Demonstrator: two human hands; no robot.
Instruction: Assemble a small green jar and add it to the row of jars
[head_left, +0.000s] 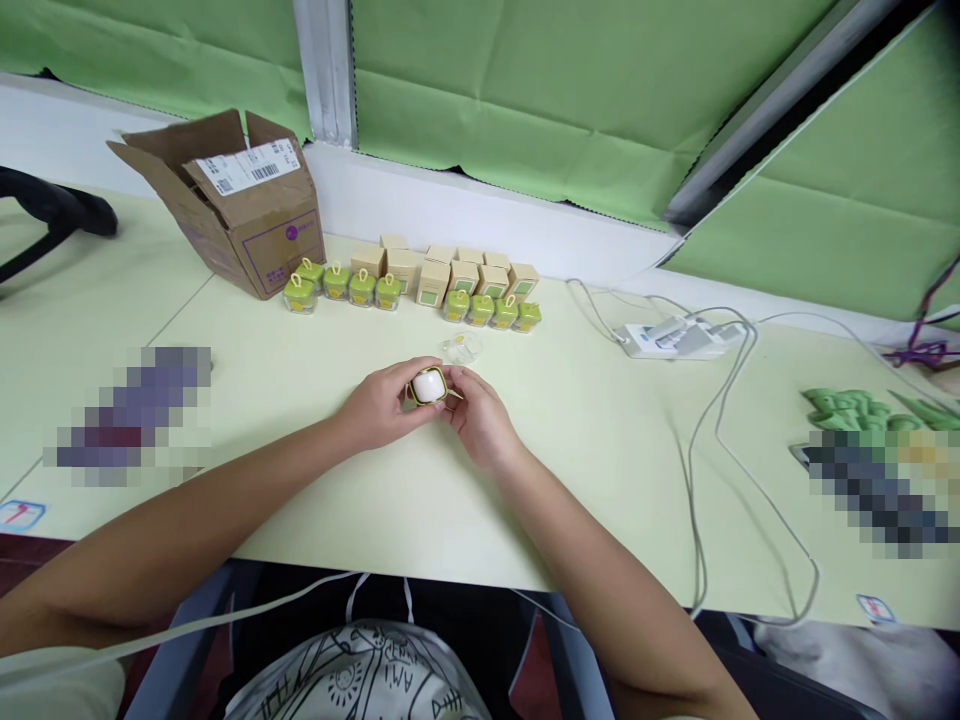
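Both of my hands meet at the middle of the pale green table (585,440). My left hand (382,402) and my right hand (477,414) together hold a small white, square-ish object with a green-gold rim (428,386) between the fingertips. A small clear plastic piece (462,347) lies on the table just beyond my hands. Further back stand two short rows of small green-lidded jars (345,284) (491,311), with several beige little boxes (450,270) behind them.
An open cardboard box (240,205) lies on its side at the back left. A white power strip (675,340) with grey cables (712,440) trailing forward sits at the right. Green items (862,408) lie at the far right. Green curtains hang behind.
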